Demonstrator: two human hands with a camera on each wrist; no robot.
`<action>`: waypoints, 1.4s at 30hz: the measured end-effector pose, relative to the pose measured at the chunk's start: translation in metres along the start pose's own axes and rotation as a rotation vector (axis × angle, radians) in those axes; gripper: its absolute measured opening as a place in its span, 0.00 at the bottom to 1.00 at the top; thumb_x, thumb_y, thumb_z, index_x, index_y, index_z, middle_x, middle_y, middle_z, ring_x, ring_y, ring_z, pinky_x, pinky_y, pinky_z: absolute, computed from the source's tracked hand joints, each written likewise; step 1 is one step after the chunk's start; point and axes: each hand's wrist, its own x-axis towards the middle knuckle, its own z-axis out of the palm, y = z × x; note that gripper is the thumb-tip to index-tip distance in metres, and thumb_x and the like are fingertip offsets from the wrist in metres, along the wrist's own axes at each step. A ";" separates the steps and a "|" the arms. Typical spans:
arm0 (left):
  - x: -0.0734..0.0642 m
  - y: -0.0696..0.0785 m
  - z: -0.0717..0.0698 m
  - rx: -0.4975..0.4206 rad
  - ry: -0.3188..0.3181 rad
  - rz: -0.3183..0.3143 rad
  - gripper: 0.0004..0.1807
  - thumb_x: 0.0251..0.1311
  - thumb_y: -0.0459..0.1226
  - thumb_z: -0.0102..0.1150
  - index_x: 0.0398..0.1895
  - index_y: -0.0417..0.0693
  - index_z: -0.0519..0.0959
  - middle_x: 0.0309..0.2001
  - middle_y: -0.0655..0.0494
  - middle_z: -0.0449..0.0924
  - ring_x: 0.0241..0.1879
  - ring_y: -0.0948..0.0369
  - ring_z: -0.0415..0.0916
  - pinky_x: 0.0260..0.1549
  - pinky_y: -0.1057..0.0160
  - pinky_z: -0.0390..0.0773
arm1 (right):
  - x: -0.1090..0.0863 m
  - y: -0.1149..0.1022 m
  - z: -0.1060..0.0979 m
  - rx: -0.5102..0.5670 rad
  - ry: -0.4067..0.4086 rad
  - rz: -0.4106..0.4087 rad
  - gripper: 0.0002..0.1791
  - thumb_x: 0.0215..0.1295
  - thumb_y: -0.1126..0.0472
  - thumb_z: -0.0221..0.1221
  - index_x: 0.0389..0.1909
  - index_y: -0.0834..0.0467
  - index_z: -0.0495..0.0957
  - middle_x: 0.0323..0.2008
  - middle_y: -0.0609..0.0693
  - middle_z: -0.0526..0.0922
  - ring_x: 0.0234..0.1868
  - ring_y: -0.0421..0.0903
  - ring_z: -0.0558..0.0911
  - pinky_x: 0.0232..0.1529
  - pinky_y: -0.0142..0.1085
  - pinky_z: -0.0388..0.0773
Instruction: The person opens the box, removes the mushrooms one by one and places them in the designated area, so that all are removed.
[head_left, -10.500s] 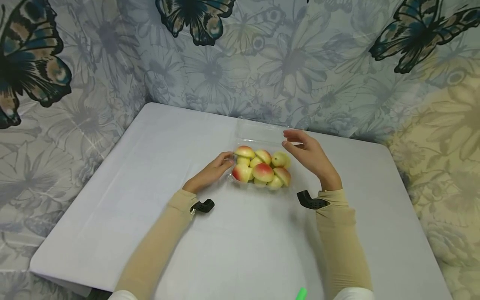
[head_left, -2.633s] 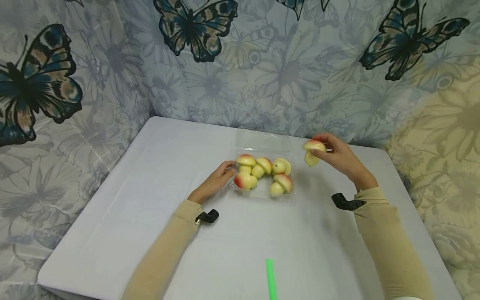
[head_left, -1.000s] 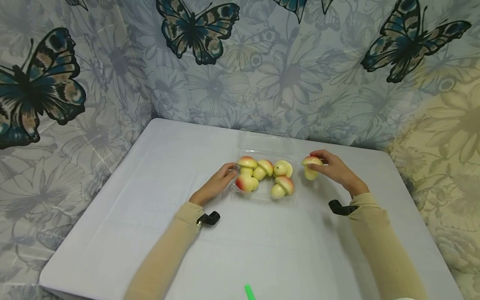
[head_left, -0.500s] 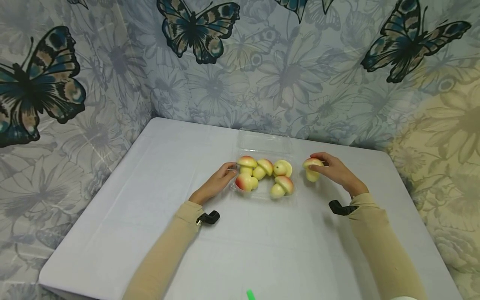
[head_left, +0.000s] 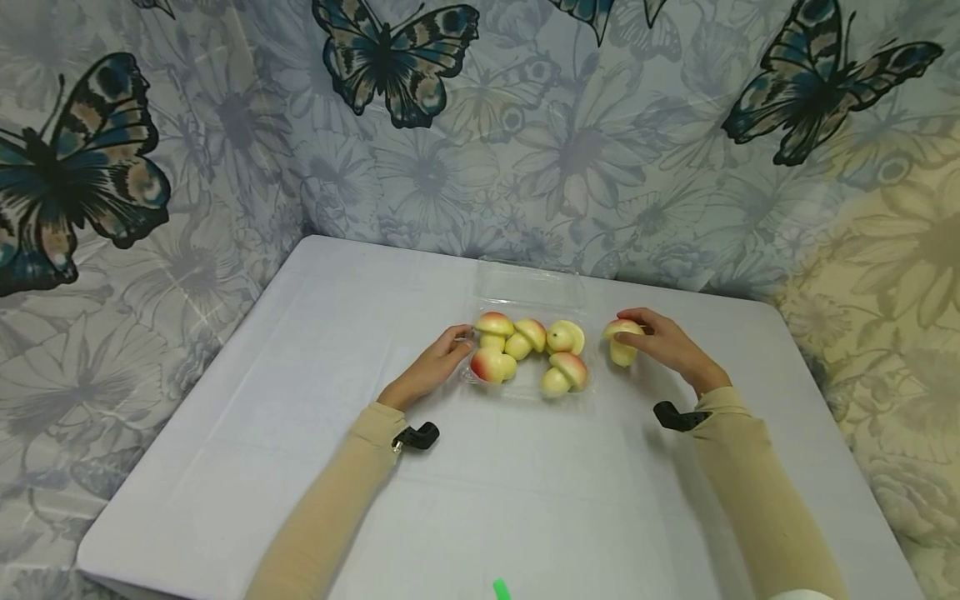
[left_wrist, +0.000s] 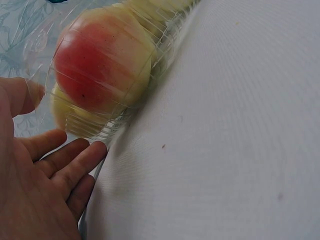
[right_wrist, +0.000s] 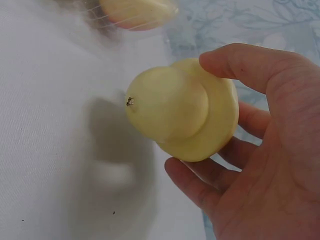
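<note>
Fingers (left_wrist: 80, 165) loosely spread, my left hand (head_left: 427, 367) touches the clear container (head_left: 528, 377), probably flimsy, 5 mushrooms (head_left: 534, 333) inside. And here, right of it, my right hand (head_left: 667, 342) grips 1 loose mushroom (right_wrist: 167, 102) by its cap (right_wrist: 223, 120), apparently just above the table (head_left: 450, 492). Light, firm, smooth, I'd guess, so the cap suits best.

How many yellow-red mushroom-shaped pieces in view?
6: one yellow-red mushroom-shaped piece in the right hand; five in the clear plastic container: back left, back middle, back right, front left, front right.
</note>
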 end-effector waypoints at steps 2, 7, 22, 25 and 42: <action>0.000 0.000 0.000 0.001 0.000 0.002 0.29 0.78 0.53 0.43 0.77 0.56 0.59 0.74 0.48 0.64 0.71 0.49 0.66 0.71 0.44 0.66 | 0.000 0.000 0.001 0.000 -0.003 0.002 0.37 0.73 0.43 0.58 0.74 0.59 0.62 0.72 0.62 0.66 0.70 0.61 0.67 0.68 0.55 0.64; -0.002 0.001 0.000 0.004 0.011 -0.001 0.29 0.78 0.53 0.43 0.77 0.56 0.60 0.72 0.48 0.67 0.71 0.49 0.67 0.72 0.45 0.65 | 0.001 0.000 0.002 -0.010 -0.019 0.030 0.38 0.73 0.42 0.57 0.74 0.59 0.61 0.72 0.63 0.65 0.68 0.60 0.67 0.66 0.55 0.65; -0.004 0.004 0.000 0.007 0.013 -0.005 0.29 0.78 0.53 0.42 0.77 0.56 0.60 0.74 0.50 0.66 0.72 0.49 0.66 0.72 0.44 0.65 | 0.004 0.007 0.004 -0.016 -0.020 0.042 0.39 0.72 0.40 0.58 0.74 0.58 0.61 0.72 0.62 0.65 0.69 0.60 0.67 0.66 0.55 0.66; -0.003 0.003 0.001 0.006 0.015 0.006 0.28 0.78 0.52 0.43 0.76 0.55 0.61 0.73 0.48 0.67 0.71 0.49 0.67 0.71 0.45 0.65 | 0.005 0.008 0.005 -0.021 -0.017 0.045 0.39 0.71 0.40 0.58 0.74 0.58 0.62 0.73 0.63 0.64 0.70 0.61 0.65 0.68 0.57 0.65; -0.003 0.002 -0.002 0.015 0.014 0.007 0.28 0.78 0.52 0.43 0.76 0.56 0.60 0.73 0.48 0.66 0.70 0.49 0.68 0.71 0.45 0.66 | 0.007 0.007 0.007 -0.018 -0.027 0.041 0.40 0.72 0.41 0.58 0.75 0.58 0.60 0.75 0.63 0.61 0.75 0.64 0.60 0.71 0.62 0.60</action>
